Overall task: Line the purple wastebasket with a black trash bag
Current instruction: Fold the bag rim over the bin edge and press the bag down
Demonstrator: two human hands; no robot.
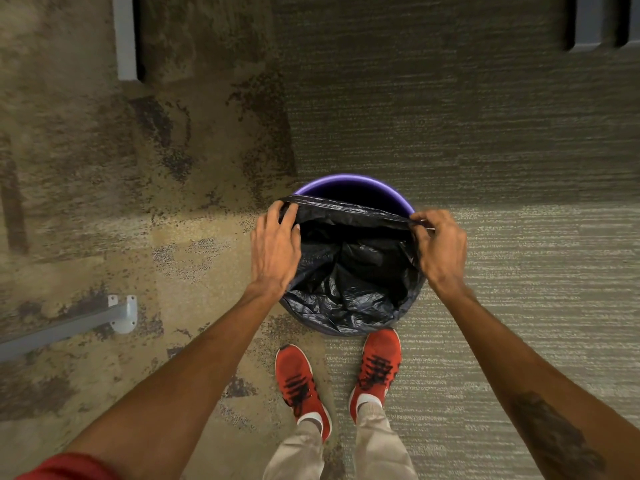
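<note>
On the carpet | purple wastebasket (349, 183) holds black trash bag (349, 271) | my left hand (275, 251) and right hand (441, 247) pinch its hem, far rim bare

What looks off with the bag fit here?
The black trash bag is only partly seated: its far edge stretches straight between the left hand and right hand, leaving the purple wastebasket rim bare at the back. Nothing is torn or spilled.
</note>
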